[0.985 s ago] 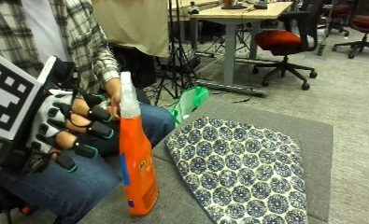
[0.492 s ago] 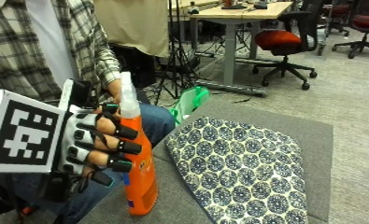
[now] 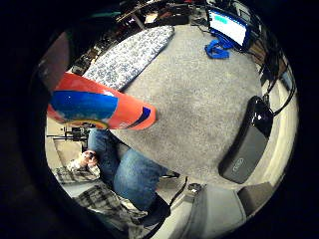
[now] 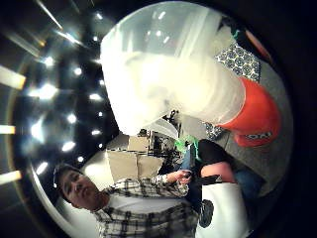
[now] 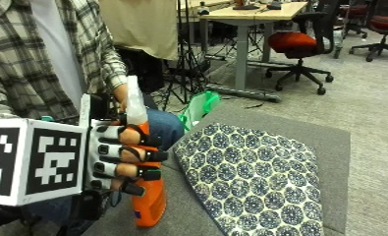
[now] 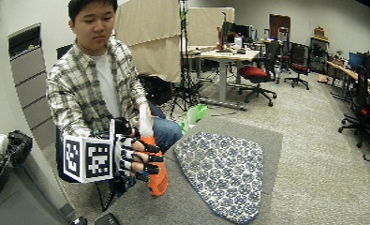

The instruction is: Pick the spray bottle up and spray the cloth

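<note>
Spray bottle (image 5: 149,204): orange, upright on grey surface (image 5: 324,142), near left edge. Right hand (image 5: 124,160): fingers curled round its body. Patterned cloth (image 5: 259,179): flat, just right. Green item (image 5: 200,105): beyond the far edge.

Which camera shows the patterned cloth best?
The wide outside view: the whole cloth lies flat on the grey table beside the spray bottle. The nearer outside view cuts off its lower edge. Both palm views catch only a strip behind the bottle.

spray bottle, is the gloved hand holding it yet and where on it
Yes. The gloved right hand grips the spray bottle around its upper orange body, just below the white sprayer; its base appears still on the table.
</note>
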A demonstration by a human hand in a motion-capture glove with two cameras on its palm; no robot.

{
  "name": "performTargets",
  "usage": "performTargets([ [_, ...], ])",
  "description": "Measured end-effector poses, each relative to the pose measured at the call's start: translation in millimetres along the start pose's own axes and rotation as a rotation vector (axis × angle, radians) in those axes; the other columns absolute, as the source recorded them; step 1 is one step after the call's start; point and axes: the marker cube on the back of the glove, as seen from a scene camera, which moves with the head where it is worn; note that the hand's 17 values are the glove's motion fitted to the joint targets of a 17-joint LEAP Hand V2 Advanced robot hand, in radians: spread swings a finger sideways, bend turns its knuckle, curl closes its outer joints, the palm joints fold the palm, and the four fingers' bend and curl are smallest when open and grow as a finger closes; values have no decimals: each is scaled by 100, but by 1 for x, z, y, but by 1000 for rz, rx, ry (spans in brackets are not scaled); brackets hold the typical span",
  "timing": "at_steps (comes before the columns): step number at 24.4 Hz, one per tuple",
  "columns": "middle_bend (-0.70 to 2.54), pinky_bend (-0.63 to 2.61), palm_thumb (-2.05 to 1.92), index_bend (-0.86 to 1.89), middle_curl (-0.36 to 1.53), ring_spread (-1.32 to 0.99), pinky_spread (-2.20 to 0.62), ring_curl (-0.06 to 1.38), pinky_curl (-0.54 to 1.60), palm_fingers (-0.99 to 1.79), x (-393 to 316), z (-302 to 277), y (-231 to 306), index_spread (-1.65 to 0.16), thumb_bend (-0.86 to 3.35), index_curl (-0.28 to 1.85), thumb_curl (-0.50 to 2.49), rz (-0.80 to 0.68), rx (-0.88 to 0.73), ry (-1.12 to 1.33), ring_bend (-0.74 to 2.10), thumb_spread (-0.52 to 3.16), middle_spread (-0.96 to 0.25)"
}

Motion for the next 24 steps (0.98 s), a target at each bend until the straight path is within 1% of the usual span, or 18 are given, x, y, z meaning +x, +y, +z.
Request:
performTargets([
  [6,29,34,79,16,35,-1,18,28,20,60,0,9,-9,-26,-1,32,46,-43,30,-45,37,95,-2],
  [17,31,26,83,17,38,-8,10,31,21,85,3,29,-23,-25,-2,34,48,-105,166,-160,39,92,-5],
  [20,31,27,85,20,38,-10,6,31,21,101,3,30,-25,-25,-2,36,49,-117,231,-162,38,90,-7],
  [21,31,30,86,20,38,-11,5,31,22,110,3,30,-26,-25,-2,36,49,-121,252,-160,38,88,-8],
  [24,29,36,90,17,39,-13,1,33,25,116,3,31,-29,-24,-1,37,52,-134,299,-147,40,80,-10],
])
